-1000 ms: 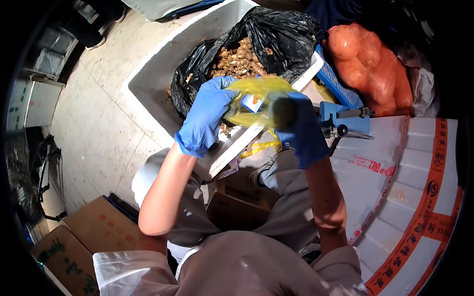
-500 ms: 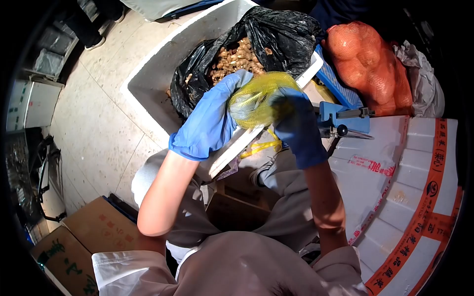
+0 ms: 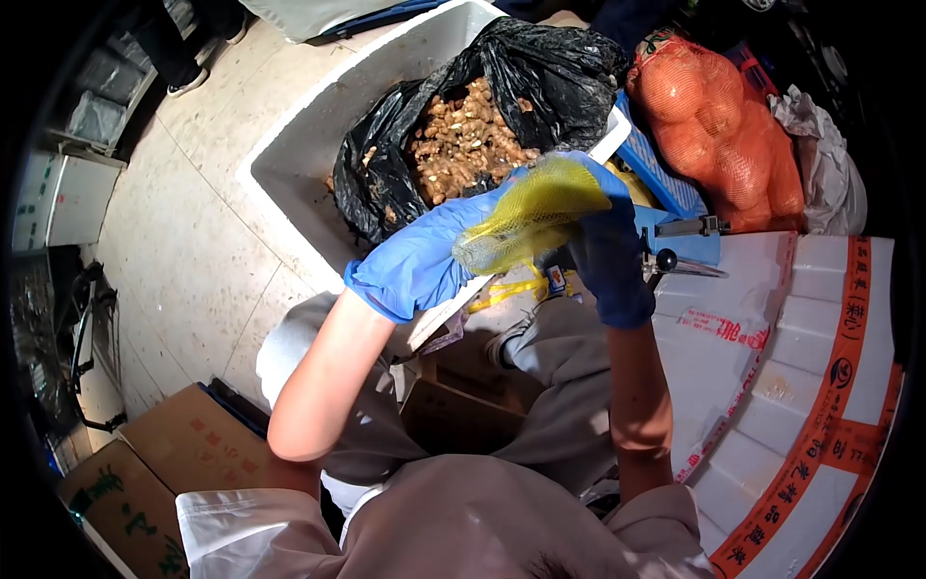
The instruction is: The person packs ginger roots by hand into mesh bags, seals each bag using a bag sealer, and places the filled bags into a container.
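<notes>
A yellow mesh bag is stretched between my two blue-gloved hands, above the near edge of a white foam box. My left hand grips its lower left end, with the fingers partly behind the netting. On the other side my right hand holds the bag, its fingers mostly hidden by mesh and shadow. Whether anything is inside the netting, I cannot tell. Beyond my hands, knobbly ginger fills a black plastic bag in the foam box.
Orange net sacks of round produce stand at the back right, beside a blue metal device with a black knob. White foam boxes with red tape are at my right. Cardboard boxes lie at lower left. Another person's foot shows at upper left.
The mesh bag has gone from a rounded bunch to a longer, tilted shape. Both hands have shifted slightly right, and more ginger is visible.
</notes>
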Motion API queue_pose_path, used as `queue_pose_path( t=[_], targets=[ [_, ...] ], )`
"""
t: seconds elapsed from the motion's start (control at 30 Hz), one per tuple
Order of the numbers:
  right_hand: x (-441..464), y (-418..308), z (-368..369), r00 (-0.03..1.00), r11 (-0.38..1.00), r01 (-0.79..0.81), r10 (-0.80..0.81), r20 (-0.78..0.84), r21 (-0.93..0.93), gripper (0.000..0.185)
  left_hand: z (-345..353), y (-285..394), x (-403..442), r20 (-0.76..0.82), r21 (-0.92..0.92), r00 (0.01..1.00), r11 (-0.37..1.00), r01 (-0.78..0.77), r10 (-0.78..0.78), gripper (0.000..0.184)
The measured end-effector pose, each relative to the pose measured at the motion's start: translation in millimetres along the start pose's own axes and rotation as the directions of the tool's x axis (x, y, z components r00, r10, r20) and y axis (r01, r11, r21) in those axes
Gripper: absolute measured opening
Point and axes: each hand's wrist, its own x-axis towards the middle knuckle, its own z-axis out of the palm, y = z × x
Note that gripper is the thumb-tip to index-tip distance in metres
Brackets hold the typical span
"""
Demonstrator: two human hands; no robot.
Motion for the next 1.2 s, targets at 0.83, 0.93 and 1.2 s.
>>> queue_pose_path(
  t=[0.83,0.93,1.2],
  targets=[
    [-28.7,-31.7,41.3,0.902,0.907,-0.335,0.231,0.364,0.255,0.033,22.0,-30.1,-21.2,0.298,0.832,0.918,0.400,-0.384,0.262,0.021],
    [-40.3,-20.3,57.4,0.927,0.998,-0.021,-0.002,0.375,0.058,0.035,14.7,-26.3,-27.0,0.318,0.655,0.895,0.610,-0.446,0.314,0.032],
    [-49.5,-6.5,82.8,0.877,0.998,0.060,-0.060,0.476,0.015,0.034,33.8,1.7,-4.4,0.495,0.869,0.589,-0.366,-0.332,0.639,0.035]
  ],
)
